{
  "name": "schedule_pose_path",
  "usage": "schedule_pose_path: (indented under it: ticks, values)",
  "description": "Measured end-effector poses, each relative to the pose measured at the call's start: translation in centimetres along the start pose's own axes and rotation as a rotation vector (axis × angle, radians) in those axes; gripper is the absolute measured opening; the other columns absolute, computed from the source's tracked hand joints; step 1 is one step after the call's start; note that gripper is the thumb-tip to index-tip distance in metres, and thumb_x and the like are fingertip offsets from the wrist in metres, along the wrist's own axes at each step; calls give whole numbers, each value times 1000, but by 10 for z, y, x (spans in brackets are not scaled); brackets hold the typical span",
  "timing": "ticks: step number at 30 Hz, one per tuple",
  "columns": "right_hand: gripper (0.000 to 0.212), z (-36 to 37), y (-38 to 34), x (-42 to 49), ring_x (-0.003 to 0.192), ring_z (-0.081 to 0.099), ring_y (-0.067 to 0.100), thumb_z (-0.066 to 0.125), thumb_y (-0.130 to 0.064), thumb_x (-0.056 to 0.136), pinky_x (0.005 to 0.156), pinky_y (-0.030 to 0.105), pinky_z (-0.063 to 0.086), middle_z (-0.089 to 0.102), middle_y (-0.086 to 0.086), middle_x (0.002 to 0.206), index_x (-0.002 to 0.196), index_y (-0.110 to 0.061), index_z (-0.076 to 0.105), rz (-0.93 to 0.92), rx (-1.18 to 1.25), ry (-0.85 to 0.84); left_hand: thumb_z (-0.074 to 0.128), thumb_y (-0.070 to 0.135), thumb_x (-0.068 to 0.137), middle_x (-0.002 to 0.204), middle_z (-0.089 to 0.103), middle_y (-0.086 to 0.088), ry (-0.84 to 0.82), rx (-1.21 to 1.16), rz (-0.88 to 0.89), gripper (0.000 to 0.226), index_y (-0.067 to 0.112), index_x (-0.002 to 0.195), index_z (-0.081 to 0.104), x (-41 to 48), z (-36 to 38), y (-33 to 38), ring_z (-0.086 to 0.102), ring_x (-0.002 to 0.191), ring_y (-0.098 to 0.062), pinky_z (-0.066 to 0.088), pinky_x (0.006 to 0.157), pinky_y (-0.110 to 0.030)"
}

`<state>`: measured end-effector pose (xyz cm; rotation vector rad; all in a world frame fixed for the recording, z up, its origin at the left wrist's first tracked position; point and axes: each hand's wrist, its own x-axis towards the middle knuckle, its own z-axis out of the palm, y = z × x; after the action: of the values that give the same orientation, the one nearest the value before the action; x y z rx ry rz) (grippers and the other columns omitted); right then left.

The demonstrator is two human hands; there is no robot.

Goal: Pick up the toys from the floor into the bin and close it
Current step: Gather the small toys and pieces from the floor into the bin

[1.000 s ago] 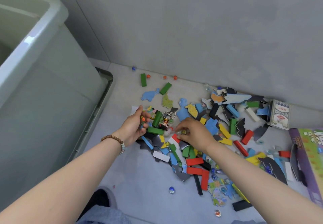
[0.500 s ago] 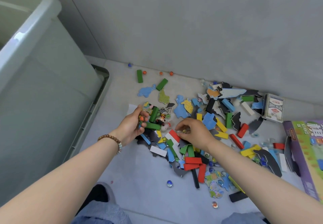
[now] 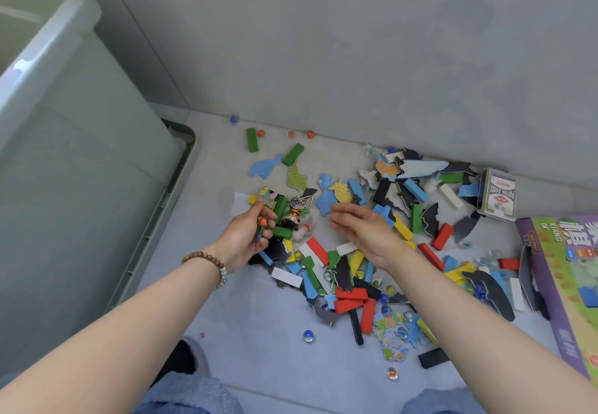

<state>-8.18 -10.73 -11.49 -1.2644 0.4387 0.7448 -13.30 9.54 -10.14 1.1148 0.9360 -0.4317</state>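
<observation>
- Head view: the bin (image 3: pixel 81 155) is being shown at the left edge, standing open on the floor (image 3: pixel 259 365), well apart from the main toy pile (image 3: pixel 351 294).
- A grey-green tray-like panel (image 3: pixel 182 167) is being seen on the floor at the bin's base; whether it is the lid cannot be told.
- The toy pile is being shown spread along the foot of the wall (image 3: pixel 356 41): coloured blocks, puzzle pieces and marbles are lying mixed together.
- The left hand (image 3: pixel 249 235) is being held over the pile's left end, with the fingers curled and clamped on small pieces, an orange marble (image 3: pixel 262 221) among them.
- A bead bracelet (image 3: pixel 207 263) is being worn on the left wrist.
- A small figurine (image 3: pixel 293 219) and a metal ring puzzle (image 3: pixel 301 201) are lying just beside the left hand.
- The right hand (image 3: pixel 365 232) is being held above the pile's middle, back upward; its fingers (image 3: pixel 336 216) are being kept nearly straight, relaxed and close together.
- A playing-card box (image 3: pixel 498 195) is standing near the wall at the right.
- A purple-and-green game box (image 3: pixel 566 284) is lying at the right edge, touching the pile.
- A single marble (image 3: pixel 308 336) is lying apart, nearer the person.
</observation>
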Motion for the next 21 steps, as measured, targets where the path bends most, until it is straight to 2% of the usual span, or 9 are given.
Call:
schedule_pose_path:
  ticks: [3,5,7,9,10,12,14,17,21]
  values:
    - [10,3,-10,-1,76,60,14,54,-2,90,68,17,57,62,5,80,91,-6,63,63,159,-58,38,43,98,64,45,2,5,35,10,40,12,77,53,-1,2,-1,38,46,-6,34,34,-12]
    - [7,8,-12,-2,69,56,12,55,-10,92,61,18,54,58,3,75,91,-10,62,80,132,-89,39,44,98,64,45,2,11,43,16,40,13,77,53,-1,1,-1,38,46,-6,34,34,-12]
    - [3,13,-8,0,67,53,11,61,-14,89,60,17,48,55,0,73,90,-16,63,15,-187,-87,40,44,97,65,46,2,23,38,31,39,13,78,54,-1,-2,0,38,45,-5,34,35,-12]
    - [13,19,1,4,64,47,9,68,-14,84,57,12,41,49,-3,71,94,-20,63,-93,-532,-68,41,43,97,65,47,2,42,28,46,38,13,79,54,0,-5,1,39,46,-5,35,35,-13]
    - [19,23,6,6,61,43,8,71,-15,81,54,10,37,45,-4,68,97,-19,61,-129,-620,-63,41,43,97,65,47,2,51,24,52,38,13,79,54,1,-7,1,39,46,-5,35,35,-13]
    - [33,29,16,9,59,38,5,76,-23,76,52,12,33,39,-7,67,103,-17,58,-177,-746,-31,40,41,98,64,47,2,58,14,56,37,13,77,54,1,-10,1,39,44,-5,34,35,-13]
    - [44,33,25,10,64,41,4,79,-30,71,55,16,31,41,-11,71,106,-17,55,-201,-851,31,40,41,98,63,47,2,66,7,52,38,13,76,53,1,-13,0,38,44,-6,34,34,-12]
    - [42,38,33,12,75,47,10,80,-33,69,59,22,35,48,-7,81,97,-18,54,-227,-916,89,40,42,98,63,47,1,70,4,41,38,13,76,53,1,-18,0,39,45,-6,34,35,-12]
    - [37,33,40,11,75,46,2,81,-30,69,62,11,33,51,1,96,91,-19,53,-346,-915,48,41,42,97,64,48,1,62,-9,47,38,13,77,54,0,-23,0,39,46,-7,35,35,-12]
